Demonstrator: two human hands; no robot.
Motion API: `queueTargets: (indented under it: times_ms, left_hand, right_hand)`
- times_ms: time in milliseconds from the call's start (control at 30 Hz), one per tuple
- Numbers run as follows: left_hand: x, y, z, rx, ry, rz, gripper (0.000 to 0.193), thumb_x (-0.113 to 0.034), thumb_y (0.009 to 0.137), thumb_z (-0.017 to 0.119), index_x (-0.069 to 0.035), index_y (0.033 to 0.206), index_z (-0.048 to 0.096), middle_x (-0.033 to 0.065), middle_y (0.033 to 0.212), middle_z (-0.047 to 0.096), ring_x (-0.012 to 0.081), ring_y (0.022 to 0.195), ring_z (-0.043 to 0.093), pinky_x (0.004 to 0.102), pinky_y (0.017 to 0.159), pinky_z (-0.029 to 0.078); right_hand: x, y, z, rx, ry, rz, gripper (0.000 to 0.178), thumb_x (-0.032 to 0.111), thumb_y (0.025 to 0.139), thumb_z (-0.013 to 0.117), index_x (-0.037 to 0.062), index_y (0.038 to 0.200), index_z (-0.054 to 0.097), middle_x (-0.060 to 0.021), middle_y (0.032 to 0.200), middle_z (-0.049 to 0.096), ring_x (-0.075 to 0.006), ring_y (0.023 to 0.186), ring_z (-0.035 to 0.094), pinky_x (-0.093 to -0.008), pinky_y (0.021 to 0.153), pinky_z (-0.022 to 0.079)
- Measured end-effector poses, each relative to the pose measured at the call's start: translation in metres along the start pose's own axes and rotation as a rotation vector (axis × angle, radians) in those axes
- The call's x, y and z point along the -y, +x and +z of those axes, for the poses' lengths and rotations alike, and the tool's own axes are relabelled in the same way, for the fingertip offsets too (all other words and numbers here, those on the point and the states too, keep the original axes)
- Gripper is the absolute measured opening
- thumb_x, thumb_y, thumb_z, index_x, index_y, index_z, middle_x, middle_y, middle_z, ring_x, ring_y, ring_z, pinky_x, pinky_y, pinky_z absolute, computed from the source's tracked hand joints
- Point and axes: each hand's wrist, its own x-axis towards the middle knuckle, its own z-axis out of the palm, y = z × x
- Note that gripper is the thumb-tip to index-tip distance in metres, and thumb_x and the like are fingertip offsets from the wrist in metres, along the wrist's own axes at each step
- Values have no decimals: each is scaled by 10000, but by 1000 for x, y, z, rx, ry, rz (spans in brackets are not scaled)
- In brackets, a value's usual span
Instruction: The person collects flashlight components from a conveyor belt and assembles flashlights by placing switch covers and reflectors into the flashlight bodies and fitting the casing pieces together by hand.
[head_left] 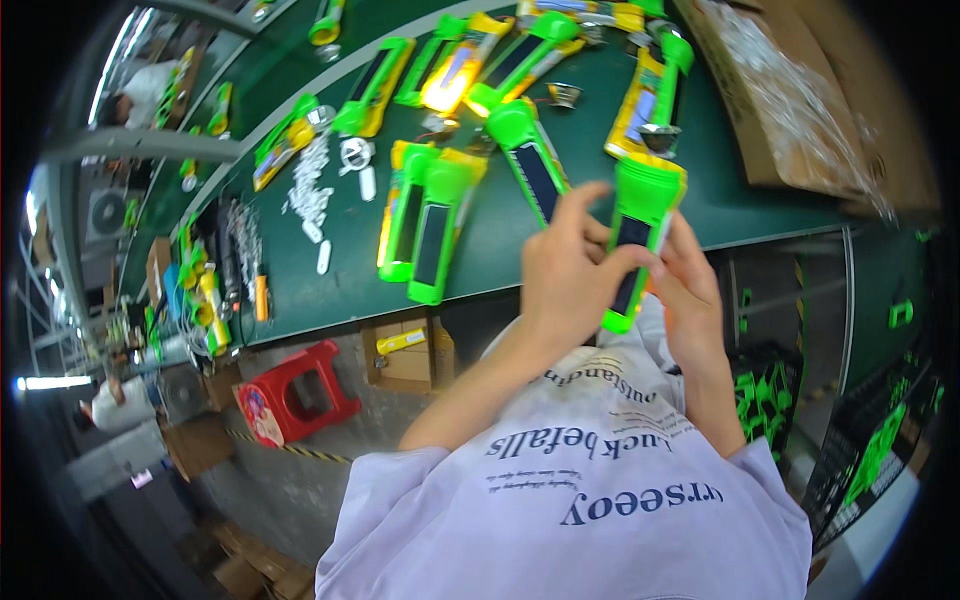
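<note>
Between my two hands, just off the table's near edge, is a green and yellow flashlight (648,188) with a dark solar panel on its handle. Its wide head points away from me. My left hand (568,265) grips the flashlight from the left, thumb pressed on the handle. From the right, my right hand (690,280) closes around the same handle. Just left of my left hand lies another green flashlight (530,160). Beyond the held one is a part-built flashlight (652,100) with its reflector at the near end. Two more flashlights (432,220) lie side by side further left.
Several flashlights and parts cover the far side of the green table (320,285). White small pieces (308,190) are piled at left. A cardboard box (800,90) with clear plastic stands at the right. Below are a red stool (298,393) and a crate of green parts (765,395).
</note>
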Motion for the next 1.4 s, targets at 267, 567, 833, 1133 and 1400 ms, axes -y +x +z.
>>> queueTargets:
  times_ms: [267,567,833,1133,1400]
  left_hand:
    - [2,15,11,161,278,162,234,-142,753,753,19,671,604,149,599,637,276,499,623,353,504,478]
    - [25,71,-203,-399,728,308,118,-54,821,688,-4,924,720,91,780,697,146,671,636,292,642,495]
    - [73,70,-323,-344,1014,114,125,-63,802,681,2,905,710,148,792,688,238,694,659,323,676,499]
    - [72,70,-257,-310,815,3,193,-132,769,745,23,872,692,141,750,678,228,651,644,328,631,495]
    - [93,103,-235,-233,908,-13,281,-136,719,768,23,923,657,140,764,657,298,699,635,366,668,500]
  right_hand:
    - [-4,3,8,-297,-695,-2,686,14,689,678,42,1322,415,-117,1116,606,-217,1019,593,-330,879,461]
    - [-2,12,-11,-503,-566,19,395,-31,711,727,24,1048,530,-45,858,629,-96,715,604,-253,652,495]
    - [-10,26,-17,-586,-474,-138,459,-17,720,751,28,1105,506,-67,866,653,-132,779,638,-283,746,511]
    - [-18,37,-27,-581,-590,-126,389,6,726,764,32,1035,528,-53,828,658,-101,723,601,-252,703,479]
    - [-23,38,-34,-563,-514,-104,379,4,712,775,29,1008,540,-31,779,620,-91,680,577,-250,647,478]
